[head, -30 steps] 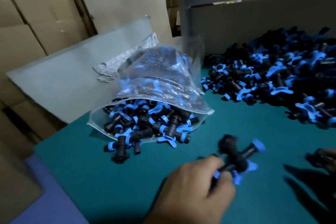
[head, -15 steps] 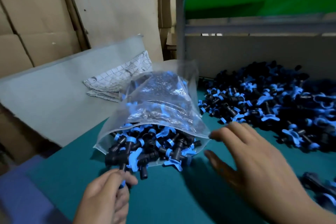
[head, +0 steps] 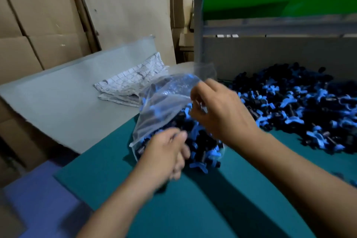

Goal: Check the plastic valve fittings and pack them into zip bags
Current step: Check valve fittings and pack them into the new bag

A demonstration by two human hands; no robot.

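The zip bag [head: 164, 102] lies on the teal table [head: 193, 208] with its open mouth toward the person. It is partly filled with black-and-blue plastic valve fittings [head: 202, 147], several of which spill out of the mouth onto the table.

The right hand [head: 222, 110] is at the upper lip of the bag mouth. Its thumb and curled fingers [head: 197, 91] pinch the clear film and hold it raised above the fittings.

The left hand [head: 166, 152] is at the lower left edge of the bag mouth, touching the heap of fittings there. Its fingers are curled inward, but motion blur hides whether they hold a fitting or the film; the grip cannot be told.

A large loose pile of fittings [head: 299, 106] covers the table to the right, just beside the bag. A grey board [head: 67, 98] leans behind the bag on the left, with a folded checked cloth [head: 133, 81] resting on it. Cardboard boxes [head: 38, 15] stand behind the board.
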